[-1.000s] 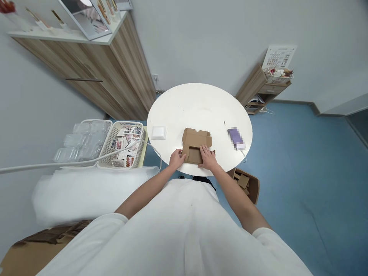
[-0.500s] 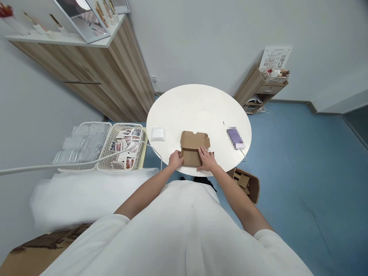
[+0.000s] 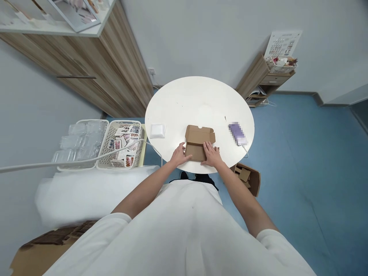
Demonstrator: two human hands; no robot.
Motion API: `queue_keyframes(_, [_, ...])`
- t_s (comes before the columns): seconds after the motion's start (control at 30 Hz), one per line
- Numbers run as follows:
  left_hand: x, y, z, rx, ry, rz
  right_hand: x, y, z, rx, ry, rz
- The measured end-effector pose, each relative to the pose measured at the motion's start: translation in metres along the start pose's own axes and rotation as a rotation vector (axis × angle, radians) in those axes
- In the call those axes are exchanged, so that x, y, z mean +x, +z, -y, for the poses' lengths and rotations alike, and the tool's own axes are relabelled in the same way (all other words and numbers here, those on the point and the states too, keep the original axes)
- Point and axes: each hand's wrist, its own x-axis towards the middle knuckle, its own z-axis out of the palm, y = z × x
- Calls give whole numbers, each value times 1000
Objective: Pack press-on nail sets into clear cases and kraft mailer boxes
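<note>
A small brown cardboard box [image 3: 197,152] lies near the front edge of the white round table [image 3: 198,96], its lid tilted back and side flaps sticking out. My left hand [image 3: 178,155] is at the box's left front corner, thumb and fingers spread apart, the thumb against the front. Laid over the box's right side is my right hand [image 3: 212,154], fingers stretched out toward the inside and thumb near the front edge. No contents show in the visible part of the box.
A white packet [image 3: 157,131] lies on the table's left, a blurred purple device [image 3: 236,131] with a cable on its right. White baskets [image 3: 99,163] hold nail sets and clear cases. A white cable [image 3: 86,160] crosses in front. Below right stands a carton [image 3: 255,182] of cardboard pieces.
The box has shifted slightly right and away from me. My left hand's fingers have spread from a tighter hold at the corner. My right hand stays on the right side.
</note>
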Motion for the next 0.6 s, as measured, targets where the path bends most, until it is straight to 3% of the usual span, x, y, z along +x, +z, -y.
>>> queue_keyframes(0.1, [6,-7,-3,113,172,155,-2,-1,-8,0,-15,2])
queue_keyframes(0.27, [21,-7,-12,310,134,299,-3,-4,-15,11,-35,13])
queue_keyframes(0.5, [30,-4,-26,369,38,306,2,-18,-29,69,-80,0])
queue_keyframes(0.6, [35,-1,-32,347,8,273,-9,-21,-45,223,38,-98])
